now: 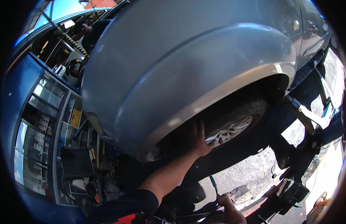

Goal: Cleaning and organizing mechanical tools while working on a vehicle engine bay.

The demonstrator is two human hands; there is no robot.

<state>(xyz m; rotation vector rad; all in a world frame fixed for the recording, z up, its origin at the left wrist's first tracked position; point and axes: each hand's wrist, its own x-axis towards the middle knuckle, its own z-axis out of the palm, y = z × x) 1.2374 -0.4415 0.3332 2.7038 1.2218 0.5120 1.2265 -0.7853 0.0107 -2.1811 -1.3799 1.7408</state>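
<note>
Here, two hands (198,143) (226,201): left at one tire (236,111), right gripping one tool (213,183).

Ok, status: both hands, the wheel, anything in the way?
Left grip open at the tire. Right grip closed around a teal-ended tool. Tire upper part shadowed, grey fender overhanging it.

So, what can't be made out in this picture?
All in the head view:
Palm of the left hand: hidden by the back of the hand.
Top of the tyre: hidden by the fender.
Lower end of the tool: hidden by the right hand.
Rest of the car: cut off by the upper edge.
</note>
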